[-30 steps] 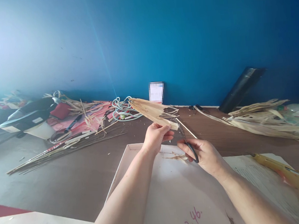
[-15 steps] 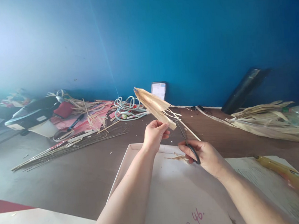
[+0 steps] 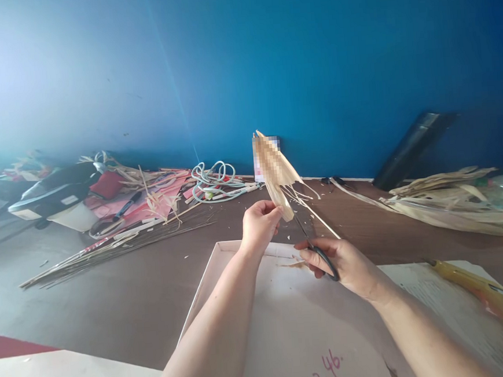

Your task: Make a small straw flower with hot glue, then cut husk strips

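Observation:
My left hand [image 3: 258, 225] pinches the lower end of a dried, pale leaf [image 3: 278, 172] and holds it nearly upright above the table. Thin shreds hang from the leaf's right edge. My right hand [image 3: 342, 262] grips black-handled scissors [image 3: 314, 244], whose blades point up toward the base of the leaf, just right of my left fingers. Both hands hover over a white cardboard box lid [image 3: 262, 327] with small leaf scraps on it.
A brown table [image 3: 125, 297] carries a bundle of thin sticks [image 3: 108, 249], a coiled pale cord [image 3: 211, 183], pink paper and a black-and-white device at the left. Dried leaves [image 3: 448, 202] lie at the right, a yellow glue gun [image 3: 490, 297] near the right edge.
My left hand has swung the leaf from slanting left to almost upright. The scissors have stayed close under its base.

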